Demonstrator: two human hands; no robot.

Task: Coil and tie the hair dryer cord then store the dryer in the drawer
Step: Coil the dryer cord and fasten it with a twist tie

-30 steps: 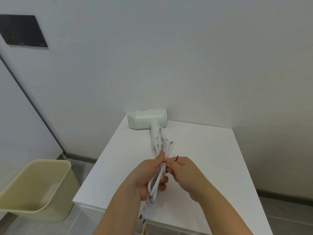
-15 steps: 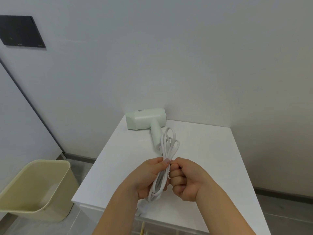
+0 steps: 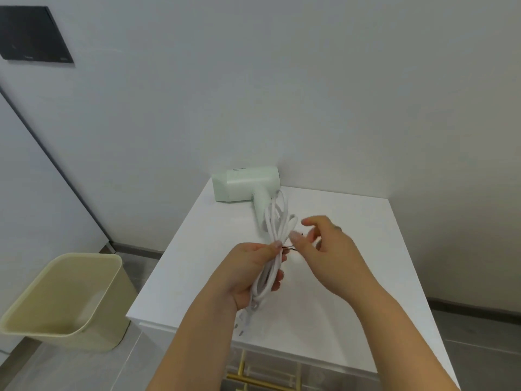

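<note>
A pale green hair dryer (image 3: 245, 183) lies at the back left of the white cabinet top (image 3: 352, 238), against the wall. Its white cord (image 3: 277, 227) is gathered into a long bundle of loops. My left hand (image 3: 251, 273) is closed around the middle of that bundle, with the plug (image 3: 243, 324) hanging below it. A thin dark tie (image 3: 290, 248) sticks out of the bundle beside my left thumb. My right hand (image 3: 327, 246) hovers just right of the bundle, fingers spread, thumb tip touching the tie; whether it pinches it is unclear.
A cream plastic bin (image 3: 64, 300) stands on the grey floor to the left of the cabinet. Below the front edge of the top, a drawer front with a gold bar handle (image 3: 262, 380) shows. A dark panel (image 3: 33, 36) hangs on the wall at upper left.
My right hand was a fist pressed against the bundle; it has opened and drawn back to the right. The dark tie now shows at the bundle. My left hand keeps its hold.
</note>
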